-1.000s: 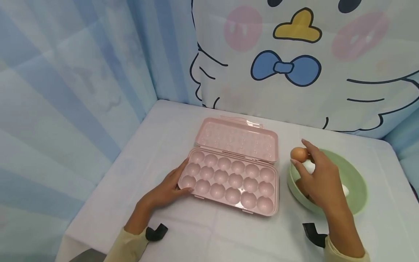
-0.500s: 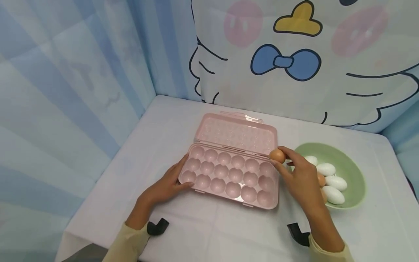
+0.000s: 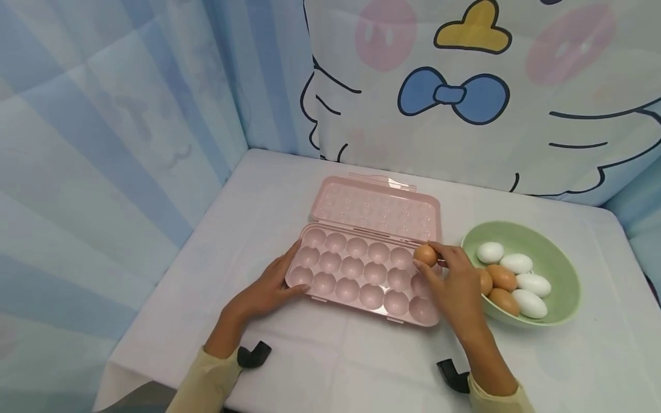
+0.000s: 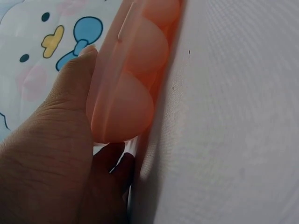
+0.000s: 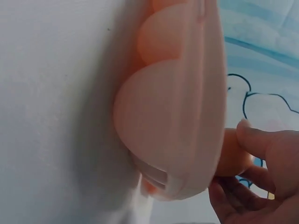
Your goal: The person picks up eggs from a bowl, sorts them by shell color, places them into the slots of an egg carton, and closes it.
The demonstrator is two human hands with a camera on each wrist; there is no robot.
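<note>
A pink plastic egg carton lies with its lid folded back, its rows of round cups bare except at the far right corner. There my right hand pinches a brown egg between thumb and fingers, right at the corner cup. In the right wrist view the egg shows partly behind the carton's rim. My left hand grips the carton's left end, thumb over the front corner. The left wrist view shows its fingers bent by the end cup, partly hidden.
To the right of the carton stands a green bowl with several white eggs and brown eggs. White cloth covers the table. Behind it hangs a curtain with a cartoon print.
My right hand has carried the brown egg left from over the bowl to the carton's far right corner cup, uncovering the eggs in the bowl. My left hand keeps its grip on the carton.
</note>
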